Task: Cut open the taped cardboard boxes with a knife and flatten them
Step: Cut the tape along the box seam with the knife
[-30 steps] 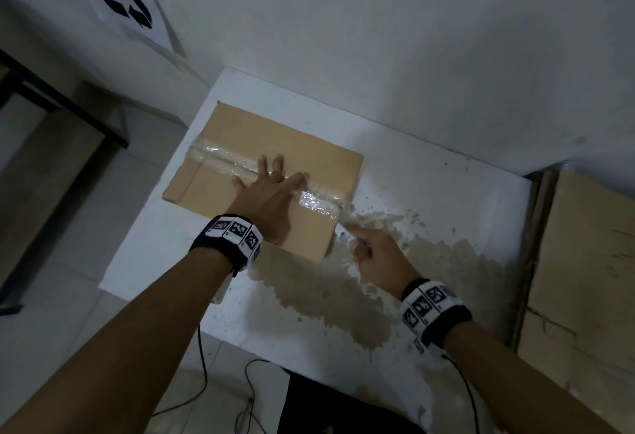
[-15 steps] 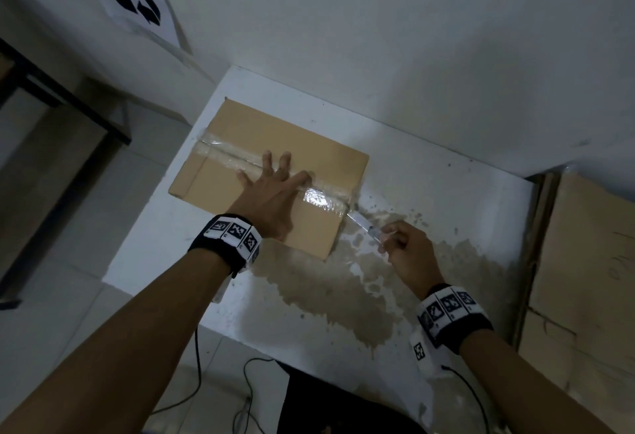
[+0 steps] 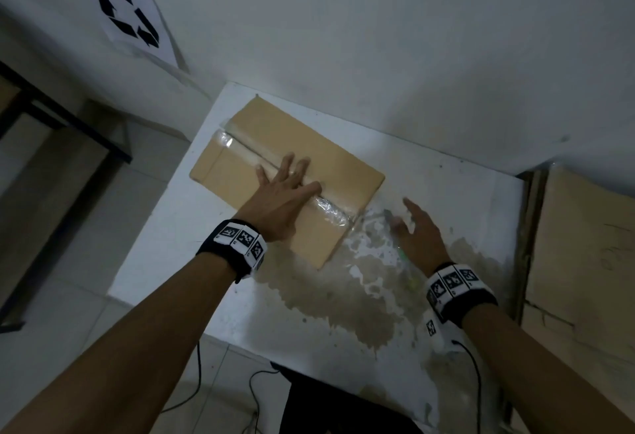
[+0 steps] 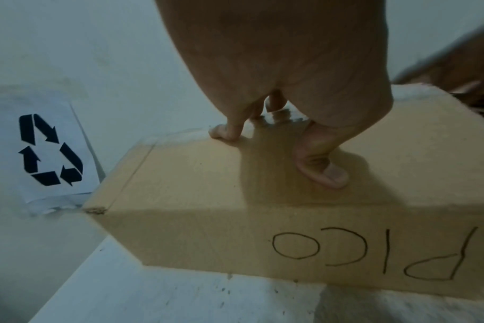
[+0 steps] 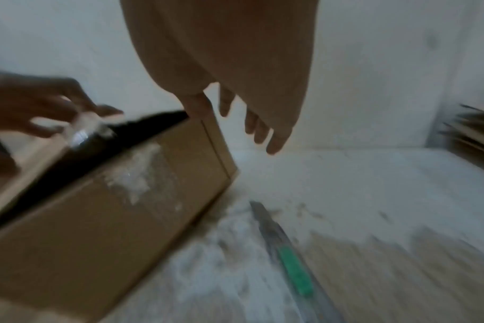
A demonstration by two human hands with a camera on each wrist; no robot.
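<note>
A brown cardboard box (image 3: 336,165) stands on the white table (image 3: 178,237), with clear tape along its top seam. The seam gapes as a dark slit (image 5: 97,144) in the right wrist view. My left hand (image 3: 288,186) lies flat on the box top with its fingers spread, the thumb (image 4: 321,166) pressing the cardboard. "PICO" is handwritten on the box side (image 4: 373,251). My right hand (image 3: 412,224) hovers open just right of the box, holding nothing. The knife (image 5: 287,257), grey with a green slider, lies on the table beneath it, blade toward the box.
A stack of flattened cardboard (image 3: 584,244) leans at the table's right edge. A recycling sign (image 3: 125,4) hangs on the left wall. The white wall runs close behind the box. Part of the tabletop has a worn brown patch (image 3: 343,296). Cables hang below the front edge.
My right hand, which held the knife at the box's near end, has let go and opened. The knife now lies on the table. My left hand stays pressed on the box.
</note>
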